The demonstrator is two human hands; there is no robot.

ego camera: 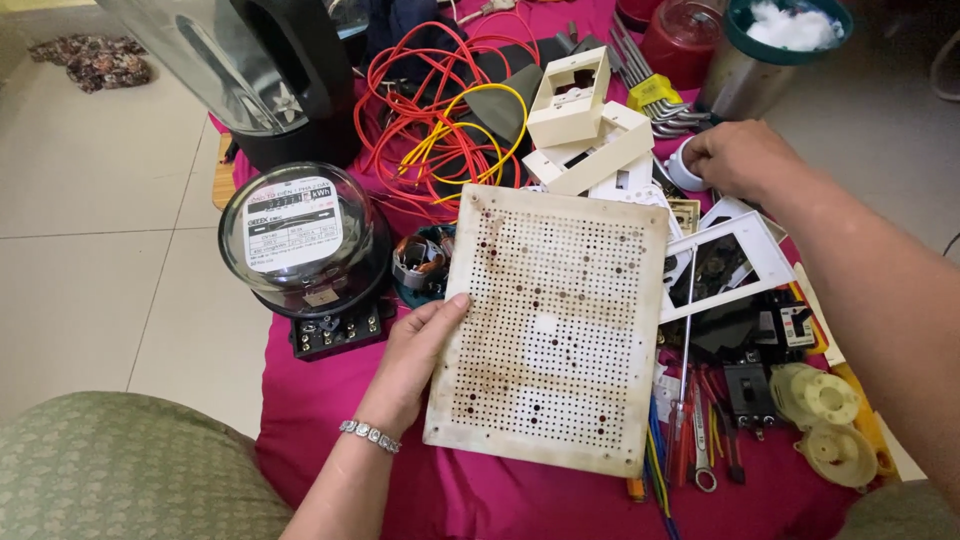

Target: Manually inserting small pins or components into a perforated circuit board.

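While the left hand (415, 350) clasps the perforated board (555, 325) by its edge, the right hand (740, 160) closes its grip on a white roll (682, 165).

Bright even daylight, sharp, soft shadows

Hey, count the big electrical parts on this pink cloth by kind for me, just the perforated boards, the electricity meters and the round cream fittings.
Perforated board, in left hand: 1
Electricity meter: 1
Round cream fittings: 2
Total: 4
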